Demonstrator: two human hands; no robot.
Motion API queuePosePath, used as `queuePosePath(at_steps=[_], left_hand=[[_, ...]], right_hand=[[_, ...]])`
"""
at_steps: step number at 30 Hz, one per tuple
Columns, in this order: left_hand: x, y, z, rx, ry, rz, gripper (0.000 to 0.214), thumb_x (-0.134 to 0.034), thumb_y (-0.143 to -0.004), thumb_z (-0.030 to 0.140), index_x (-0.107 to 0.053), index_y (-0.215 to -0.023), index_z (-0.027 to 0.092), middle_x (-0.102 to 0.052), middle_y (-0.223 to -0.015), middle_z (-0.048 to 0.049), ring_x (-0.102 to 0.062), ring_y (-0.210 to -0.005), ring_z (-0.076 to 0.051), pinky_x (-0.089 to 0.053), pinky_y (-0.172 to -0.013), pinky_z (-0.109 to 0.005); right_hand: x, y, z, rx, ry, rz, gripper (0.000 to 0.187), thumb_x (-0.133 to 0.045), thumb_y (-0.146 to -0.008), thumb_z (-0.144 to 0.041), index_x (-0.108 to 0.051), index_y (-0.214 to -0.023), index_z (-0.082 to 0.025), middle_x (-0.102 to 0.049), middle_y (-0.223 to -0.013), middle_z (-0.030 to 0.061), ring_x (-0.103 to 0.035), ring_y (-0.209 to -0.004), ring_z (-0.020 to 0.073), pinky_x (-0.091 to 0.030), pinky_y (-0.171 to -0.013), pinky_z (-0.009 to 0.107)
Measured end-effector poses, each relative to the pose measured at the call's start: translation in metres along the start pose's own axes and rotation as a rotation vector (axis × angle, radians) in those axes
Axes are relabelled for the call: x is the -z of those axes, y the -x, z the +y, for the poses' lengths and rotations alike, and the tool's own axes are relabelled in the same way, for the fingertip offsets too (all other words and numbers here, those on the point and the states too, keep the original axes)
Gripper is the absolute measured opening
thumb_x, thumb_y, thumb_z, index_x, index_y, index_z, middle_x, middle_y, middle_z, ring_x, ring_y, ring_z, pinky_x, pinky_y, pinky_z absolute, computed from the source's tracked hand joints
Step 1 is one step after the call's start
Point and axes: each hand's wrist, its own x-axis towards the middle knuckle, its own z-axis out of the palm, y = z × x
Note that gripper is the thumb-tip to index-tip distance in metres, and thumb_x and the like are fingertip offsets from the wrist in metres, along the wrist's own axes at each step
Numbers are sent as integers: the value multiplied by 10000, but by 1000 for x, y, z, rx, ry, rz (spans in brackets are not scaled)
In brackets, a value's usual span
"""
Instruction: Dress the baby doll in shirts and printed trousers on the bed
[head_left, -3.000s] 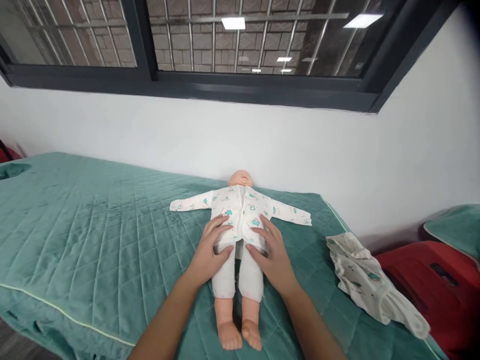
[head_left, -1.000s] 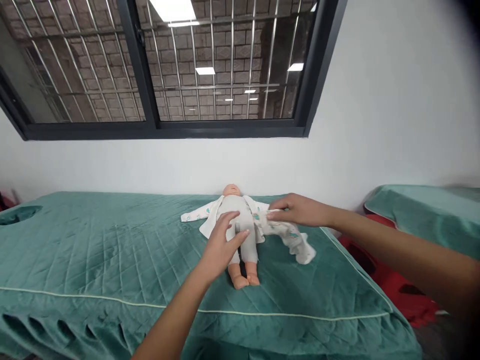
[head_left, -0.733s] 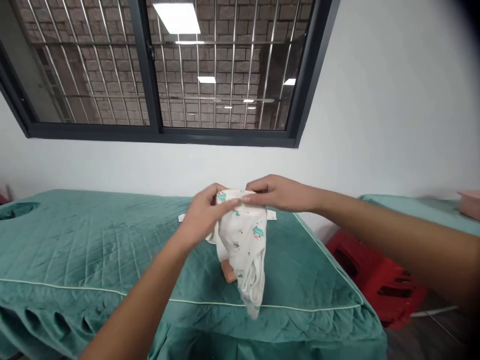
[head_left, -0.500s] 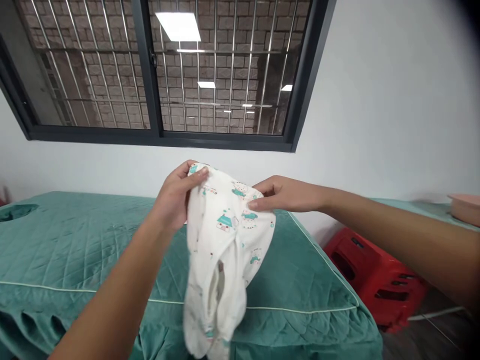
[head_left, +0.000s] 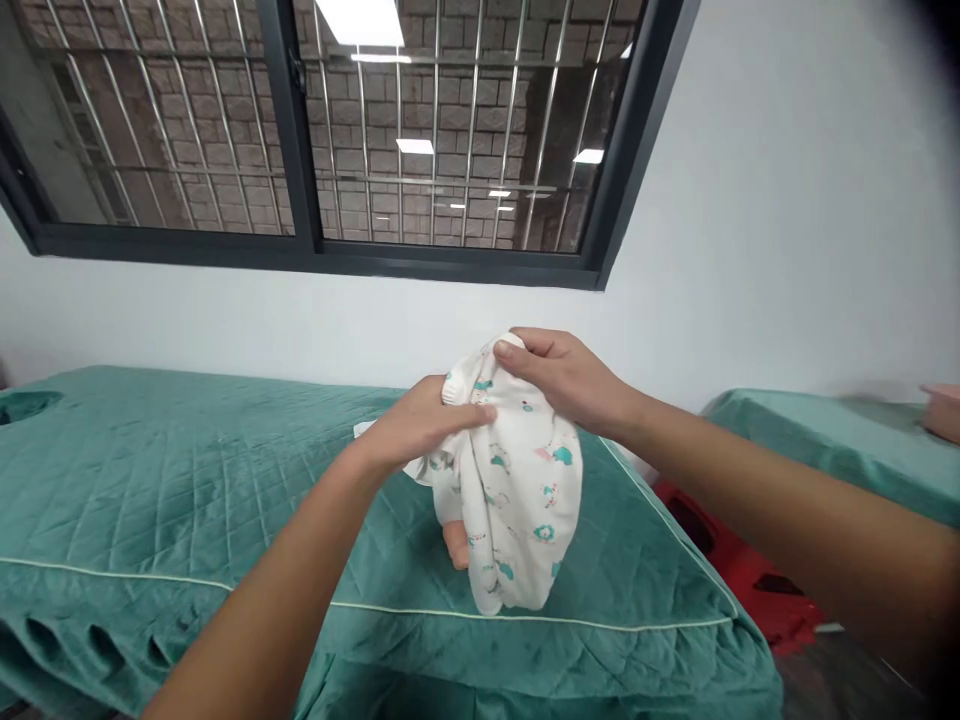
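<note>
I hold up a small white garment (head_left: 521, 500) printed with teal and pink figures, above a green quilted bed (head_left: 165, 500). My left hand (head_left: 420, 425) pinches its upper left edge. My right hand (head_left: 559, 375) grips the top of it a little higher. The cloth hangs down between my hands and hides most of a baby doll lying on the bed. Only one doll foot (head_left: 454, 545) and a bit of its white jacket (head_left: 367, 430) show beside the garment.
A white wall and a dark-framed barred window (head_left: 315, 130) stand behind the bed. A second green-covered bed (head_left: 825, 440) is at the right, with a red plastic stool (head_left: 742, 580) on the floor between them. A pink object (head_left: 941, 410) sits at the far right edge.
My hands left the doll's body; my right hand picked up the printed garment from the bed's right side. Both hands raised it, and now hold it closer together and lower than half a second ago.
</note>
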Motion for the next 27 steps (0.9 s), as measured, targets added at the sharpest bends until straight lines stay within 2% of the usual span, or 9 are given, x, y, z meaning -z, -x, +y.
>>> queuePosePath(at_steps=[4, 6, 8, 10, 12, 15, 21, 24, 27], left_hand=[[0, -13, -46, 12, 424, 231, 241, -714, -716, 267, -669, -929, 165, -702, -849, -21, -667, -774, -179, -517, -685, -258], [-1, -19, -61, 32, 497, 252, 216, -739, -702, 290, -643, -842, 158, -660, -731, 8, -648, -690, -153, -505, -638, -236], [-2, -20, -70, 61, 564, 215, 252, -746, -720, 346, -638, -850, 159, -659, -722, 6, -651, -676, -151, -507, -636, -238], [-3, -17, -77, 101, 608, 148, 316, -758, -726, 386, -653, -923, 161, -694, -776, -20, -670, -701, -169, -518, -654, -254], [-1, -7, -81, 172, 581, 11, 408, -805, -684, 355, -663, -1010, 156, -727, -851, -59, -692, -743, -207, -534, -673, -284], [5, 8, -82, 260, 474, -177, 513, -849, -627, 258, -664, -1091, 145, -742, -968, -109, -708, -828, -269, -556, -711, -343], [24, 17, -81, 137, 460, 139, 403, -816, -674, 270, -690, -1033, 138, -749, -947, -94, -710, -816, -238, -549, -723, -302], [34, 20, -87, 106, 516, 169, 386, -805, -678, 272, -686, -1015, 125, -748, -884, -96, -710, -739, -237, -546, -647, -293], [41, 26, -99, 131, 583, 173, 383, -790, -699, 299, -683, -1021, 122, -746, -877, -102, -708, -716, -232, -549, -633, -297]], right_hand=[[2, 8, 36, -299, -120, -349, 400, -717, -775, -515, -671, -941, -154, -686, -830, 41, -614, -671, 125, -478, -577, 229], [-5, 10, 49, -392, -69, -523, 409, -780, -724, -455, -701, -981, -148, -718, -906, 62, -657, -759, 161, -514, -644, 252], [-11, 7, 58, -404, -38, -487, 382, -796, -712, -433, -722, -964, -156, -732, -941, 65, -674, -818, 183, -532, -698, 266], [-16, -1, 63, -380, -126, -288, 370, -751, -753, -485, -724, -935, -164, -738, -933, 71, -683, -819, 193, -546, -719, 284], [-17, -11, 66, -352, -281, -109, 399, -693, -790, -547, -711, -891, -162, -737, -897, 84, -685, -803, 202, -558, -731, 308], [-18, -22, 70, -322, -458, -30, 489, -607, -815, -635, -693, -870, -157, -729, -853, 101, -679, -813, 222, -563, -748, 340], [-39, -11, 83, -321, -257, -245, 457, -716, -764, -546, -705, -1018, -167, -737, -945, 66, -674, -875, 200, -542, -732, 289], [-53, -6, 93, -335, -139, -370, 423, -789, -712, -455, -716, -1006, -158, -739, -933, 58, -676, -854, 194, -536, -723, 282], [-62, -9, 101, -342, -241, -296, 373, -766, -747, -424, -709, -993, -149, -742, -918, 65, -682, -854, 191, -539, -765, 293]])
